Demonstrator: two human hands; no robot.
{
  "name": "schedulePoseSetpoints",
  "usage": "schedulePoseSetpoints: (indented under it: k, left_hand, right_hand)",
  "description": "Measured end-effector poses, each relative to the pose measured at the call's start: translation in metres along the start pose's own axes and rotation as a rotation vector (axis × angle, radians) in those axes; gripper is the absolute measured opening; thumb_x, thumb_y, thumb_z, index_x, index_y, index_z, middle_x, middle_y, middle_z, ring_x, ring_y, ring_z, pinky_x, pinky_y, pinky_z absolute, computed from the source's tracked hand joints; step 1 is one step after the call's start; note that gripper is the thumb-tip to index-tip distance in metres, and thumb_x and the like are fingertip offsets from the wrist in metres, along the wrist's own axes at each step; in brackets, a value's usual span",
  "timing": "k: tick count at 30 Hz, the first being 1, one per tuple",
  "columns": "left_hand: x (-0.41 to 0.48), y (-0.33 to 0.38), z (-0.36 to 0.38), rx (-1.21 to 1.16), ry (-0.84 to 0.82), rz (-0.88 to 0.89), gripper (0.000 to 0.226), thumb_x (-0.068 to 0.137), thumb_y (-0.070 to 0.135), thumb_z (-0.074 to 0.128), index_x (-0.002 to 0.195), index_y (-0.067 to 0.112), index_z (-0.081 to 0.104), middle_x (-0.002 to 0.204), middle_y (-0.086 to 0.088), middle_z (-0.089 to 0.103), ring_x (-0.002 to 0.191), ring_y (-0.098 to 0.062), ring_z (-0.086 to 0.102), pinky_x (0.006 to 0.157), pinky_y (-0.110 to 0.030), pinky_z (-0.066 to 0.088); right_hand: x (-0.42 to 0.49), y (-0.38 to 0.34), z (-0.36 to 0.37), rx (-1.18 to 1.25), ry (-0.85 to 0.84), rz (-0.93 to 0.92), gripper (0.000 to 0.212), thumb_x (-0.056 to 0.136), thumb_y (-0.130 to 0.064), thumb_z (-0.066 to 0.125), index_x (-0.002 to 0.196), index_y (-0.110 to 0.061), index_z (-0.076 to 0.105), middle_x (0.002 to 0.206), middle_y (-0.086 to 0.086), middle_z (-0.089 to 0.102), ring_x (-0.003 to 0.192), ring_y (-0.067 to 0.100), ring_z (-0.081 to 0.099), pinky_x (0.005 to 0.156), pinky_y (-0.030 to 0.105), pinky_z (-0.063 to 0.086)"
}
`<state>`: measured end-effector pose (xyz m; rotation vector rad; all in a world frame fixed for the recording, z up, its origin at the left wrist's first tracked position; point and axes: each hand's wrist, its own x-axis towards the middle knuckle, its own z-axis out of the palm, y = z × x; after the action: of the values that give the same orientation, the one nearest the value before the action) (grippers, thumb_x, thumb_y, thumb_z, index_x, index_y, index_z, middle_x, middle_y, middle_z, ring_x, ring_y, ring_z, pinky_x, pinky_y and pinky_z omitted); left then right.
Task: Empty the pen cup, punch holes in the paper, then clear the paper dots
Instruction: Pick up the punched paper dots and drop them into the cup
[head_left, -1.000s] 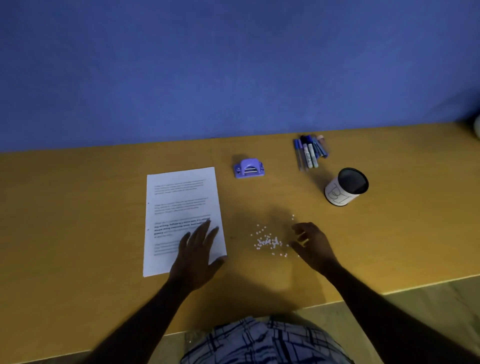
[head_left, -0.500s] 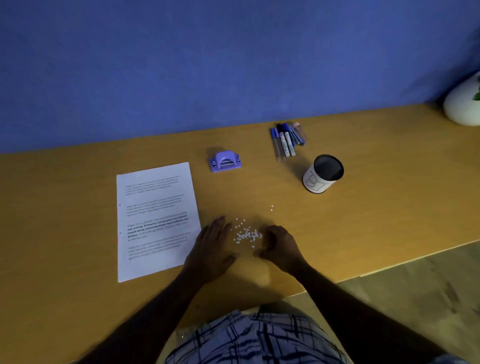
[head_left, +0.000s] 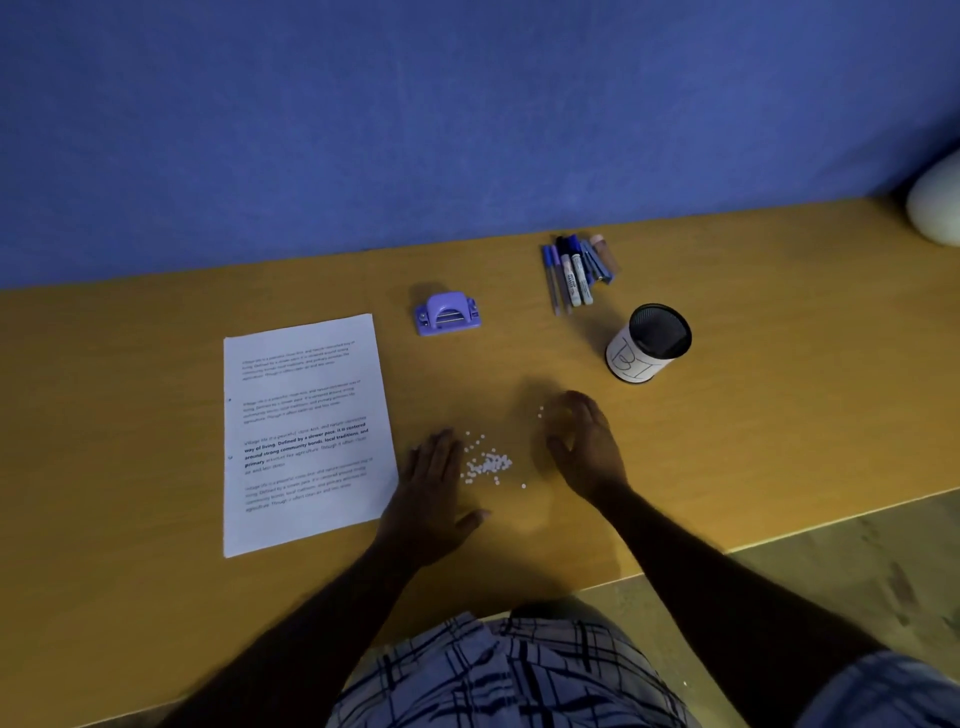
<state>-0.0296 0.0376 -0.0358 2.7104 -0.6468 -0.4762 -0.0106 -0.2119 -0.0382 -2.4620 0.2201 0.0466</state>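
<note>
A yellow-brown wooden table (head_left: 156, 597) is running along a blue wall (head_left: 415, 130), a pale rounded object (head_left: 937, 208), cut off by the right edge, is sitting at its far right end, and a dull greenish floor (head_left: 857, 561) is showing beyond its near edge.

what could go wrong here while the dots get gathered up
1. A few paper dots lie apart from the main pile, by the right hand; a sweep could miss them.
2. The pile sits fairly near the front edge of the table; raking toward that edge may drop dots onto the floor.
3. The left hand lies beside the paper; a push could slide dots under it.
</note>
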Motion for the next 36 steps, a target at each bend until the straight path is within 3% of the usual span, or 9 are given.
schedulePoseSetpoints:
  k: [4, 8, 15, 21, 24, 27, 30, 33, 36]
  left_hand:
    - [0.003, 0.007, 0.014, 0.045, -0.032, -0.15, 0.12, 0.07, 0.088, 0.034, 0.147, -0.003, 0.029, 0.157, -0.023, 0.023, 0.146, -0.038, 0.02, 0.116, -0.055, 0.017]
    - [0.005, 0.009, 0.023, 0.069, -0.019, -0.174, 0.13, 0.063, 0.093, 0.035, 0.149, -0.004, 0.024, 0.158, -0.024, 0.017, 0.148, -0.038, 0.015, 0.117, -0.057, 0.016]
    - [0.008, 0.008, 0.029, 0.103, -0.01, -0.179, 0.133, 0.062, 0.096, 0.028, 0.15, -0.003, 0.022, 0.159, -0.022, 0.017, 0.148, -0.037, 0.014, 0.117, -0.056, 0.013]
    - [0.01, 0.005, 0.028, 0.147, 0.039, -0.111, 0.129, 0.062, 0.095, 0.035, 0.149, -0.001, 0.026, 0.159, -0.02, 0.02, 0.147, -0.034, 0.015, 0.116, -0.054, 0.011]
    - [0.016, 0.002, 0.024, 0.167, 0.034, -0.037, 0.13, 0.063, 0.097, 0.028, 0.151, 0.001, 0.019, 0.161, -0.017, 0.012, 0.149, -0.032, 0.01, 0.118, -0.056, 0.012]
    - [0.024, -0.002, 0.02, 0.188, 0.0, 0.036, 0.132, 0.063, 0.098, 0.025, 0.153, 0.003, 0.012, 0.162, -0.015, 0.004, 0.15, -0.03, 0.001, 0.119, -0.056, 0.009]
    - [0.029, -0.005, 0.02, 0.238, -0.039, 0.113, 0.129, 0.065, 0.097, 0.025, 0.154, 0.005, 0.007, 0.163, -0.012, -0.002, 0.15, -0.028, -0.006, 0.12, -0.054, 0.006]
    - [0.032, -0.006, 0.021, 0.248, -0.017, 0.156, 0.126, 0.067, 0.096, 0.024, 0.153, 0.005, 0.014, 0.163, -0.013, 0.005, 0.15, -0.029, 0.002, 0.119, -0.053, 0.006]
    - [0.034, -0.005, 0.022, 0.281, -0.031, 0.245, 0.115, 0.074, 0.091, 0.023, 0.153, 0.007, 0.016, 0.163, -0.011, 0.005, 0.15, -0.028, -0.001, 0.117, -0.052, 0.003]
  right_hand:
    - [0.003, 0.009, 0.013, -0.33, -0.199, 0.028, 0.095, 0.089, -0.069, 0.037, 0.155, -0.013, -0.002, 0.163, 0.006, -0.009, 0.151, 0.024, -0.008, 0.122, 0.046, 0.003]
    - [-0.005, -0.001, 0.029, -0.507, -0.229, -0.076, 0.101, 0.085, -0.081, 0.016, 0.153, -0.011, -0.011, 0.16, 0.01, -0.02, 0.148, 0.027, -0.018, 0.121, 0.049, -0.004]
    - [-0.012, 0.007, 0.026, -0.589, -0.358, -0.473, 0.084, 0.096, -0.067, 0.021, 0.155, -0.011, 0.001, 0.163, 0.009, -0.008, 0.15, 0.024, -0.013, 0.121, 0.051, 0.008]
    - [-0.017, 0.007, 0.024, -0.526, -0.409, -0.696, 0.067, 0.101, -0.054, 0.028, 0.155, -0.017, 0.012, 0.164, 0.005, 0.004, 0.151, 0.021, -0.004, 0.123, 0.043, 0.003]
    - [-0.021, 0.009, 0.015, -0.345, -0.312, -0.569, 0.058, 0.1, -0.048, 0.036, 0.149, -0.017, 0.033, 0.159, 0.009, 0.025, 0.148, 0.023, 0.019, 0.121, 0.041, 0.02]
    - [-0.027, 0.016, -0.001, -0.157, -0.134, -0.353, 0.048, 0.094, -0.04, 0.051, 0.131, -0.01, 0.051, 0.132, 0.011, 0.05, 0.117, 0.024, 0.052, 0.095, 0.042, 0.05]
    - [-0.035, 0.023, -0.011, -0.055, -0.233, -0.161, 0.056, 0.087, -0.045, 0.065, 0.133, -0.016, 0.049, 0.121, 0.001, 0.052, 0.094, 0.013, 0.055, 0.079, 0.029, 0.053]
    - [-0.043, 0.023, -0.005, -0.037, -0.337, -0.111, 0.065, 0.079, -0.05, 0.072, 0.133, -0.022, 0.049, 0.121, -0.005, 0.049, 0.093, 0.007, 0.051, 0.073, 0.012, 0.044]
    - [-0.044, 0.008, 0.008, 0.013, -0.335, -0.097, 0.066, 0.073, -0.036, 0.081, 0.131, -0.02, 0.052, 0.12, -0.003, 0.051, 0.098, 0.009, 0.052, 0.078, 0.017, 0.045]
